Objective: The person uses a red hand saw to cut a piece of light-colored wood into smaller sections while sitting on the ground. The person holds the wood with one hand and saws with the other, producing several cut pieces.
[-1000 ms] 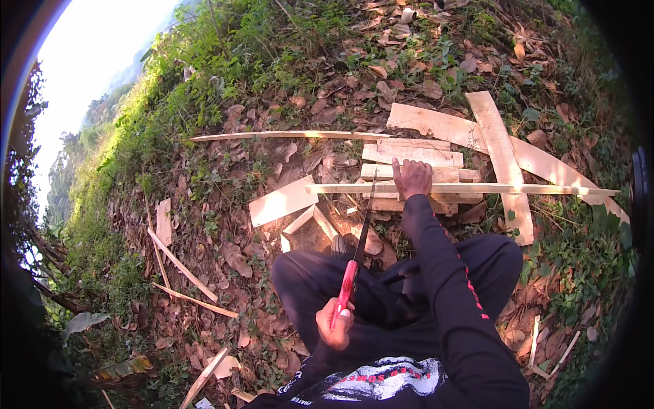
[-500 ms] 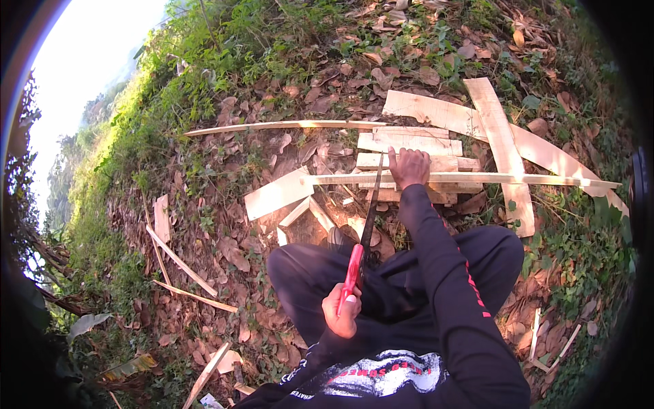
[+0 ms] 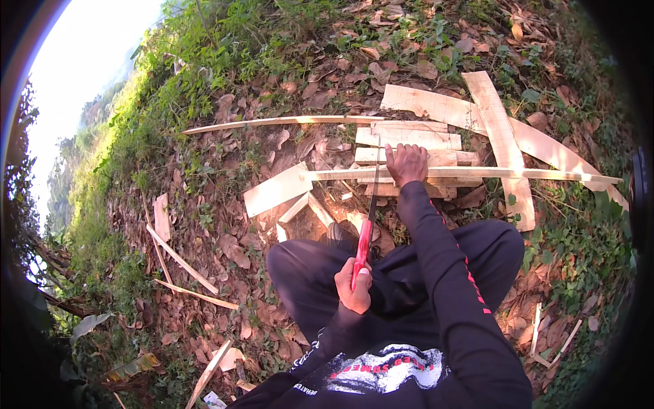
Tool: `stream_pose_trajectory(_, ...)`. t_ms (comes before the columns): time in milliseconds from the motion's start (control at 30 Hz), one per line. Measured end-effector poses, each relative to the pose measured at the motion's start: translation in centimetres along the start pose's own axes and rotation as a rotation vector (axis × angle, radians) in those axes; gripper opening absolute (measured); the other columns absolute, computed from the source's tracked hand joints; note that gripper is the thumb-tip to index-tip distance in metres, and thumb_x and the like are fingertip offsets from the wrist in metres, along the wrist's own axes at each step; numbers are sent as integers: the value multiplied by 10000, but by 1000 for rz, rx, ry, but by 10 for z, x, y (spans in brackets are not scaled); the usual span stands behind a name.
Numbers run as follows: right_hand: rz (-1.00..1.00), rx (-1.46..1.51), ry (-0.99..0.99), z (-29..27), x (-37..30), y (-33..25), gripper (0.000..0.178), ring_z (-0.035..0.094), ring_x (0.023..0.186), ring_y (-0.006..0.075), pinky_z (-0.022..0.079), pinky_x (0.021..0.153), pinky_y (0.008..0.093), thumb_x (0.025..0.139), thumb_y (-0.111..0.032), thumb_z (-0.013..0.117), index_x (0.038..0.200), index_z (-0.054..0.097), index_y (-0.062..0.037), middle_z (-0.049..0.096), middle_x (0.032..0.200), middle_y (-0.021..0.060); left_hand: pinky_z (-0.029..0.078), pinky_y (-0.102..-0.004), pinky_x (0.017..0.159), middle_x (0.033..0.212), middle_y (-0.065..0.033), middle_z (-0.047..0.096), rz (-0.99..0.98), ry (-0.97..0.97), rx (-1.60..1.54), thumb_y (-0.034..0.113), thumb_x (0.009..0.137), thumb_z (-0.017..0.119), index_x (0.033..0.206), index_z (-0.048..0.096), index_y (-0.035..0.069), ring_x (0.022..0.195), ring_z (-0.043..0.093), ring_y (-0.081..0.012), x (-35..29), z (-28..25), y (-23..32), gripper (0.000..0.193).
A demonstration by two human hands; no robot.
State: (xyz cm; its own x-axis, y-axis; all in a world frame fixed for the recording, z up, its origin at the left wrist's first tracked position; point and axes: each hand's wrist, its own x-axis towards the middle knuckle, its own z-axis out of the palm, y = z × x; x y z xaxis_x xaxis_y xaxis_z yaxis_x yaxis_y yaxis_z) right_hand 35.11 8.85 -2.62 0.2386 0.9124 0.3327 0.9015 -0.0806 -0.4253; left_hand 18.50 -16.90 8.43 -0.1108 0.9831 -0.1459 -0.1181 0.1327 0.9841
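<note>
My left hand (image 3: 353,286) is closed around the red handle of a handsaw (image 3: 364,247). Its dark, narrow blade points away from me and crosses a long, thin wooden strip (image 3: 477,172), just left of my right hand. My right hand (image 3: 407,163) is wrapped over that strip, with the fingers bent on its far side. Beneath the strip lies a stack of short, pale wooden pieces (image 3: 409,140). The undersides of my right fingers are hidden.
Two wide boards cross at the right, one (image 3: 496,123) on top of the other (image 3: 436,105). A flat board (image 3: 278,191) lies left of the saw. Another long strip (image 3: 279,122) extends left. Offcuts (image 3: 180,260) lie among dry leaves, and my bent legs (image 3: 306,273) flank the saw.
My left hand has pushed the saw forward and slightly right, and the blade now stands more upright in view. My right hand stays on the strip.
</note>
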Motion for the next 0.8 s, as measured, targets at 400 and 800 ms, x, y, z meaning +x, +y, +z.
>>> stream_pose_trajectory(400, 116, -51, -105, 13, 9, 8, 565, 649, 857, 283, 405, 893, 422, 1020, -440, 375, 811, 744, -66, 716, 787, 139, 257, -200, 444, 617, 32, 408, -27, -6, -43, 118, 923, 492, 869, 509, 5, 486, 330, -32, -14, 24, -1, 127)
stream_pose_trajectory(800, 140, -73, -139, 25, 16, 18, 583, 641, 855, 270, 392, 894, 415, 1032, -450, 349, 823, 744, -76, 719, 777, 127, 261, -195, 452, 644, 41, 436, 56, 19, 93, 95, 926, 493, 837, 500, 32, 516, 361, -15, 60, 40, -46, 109)
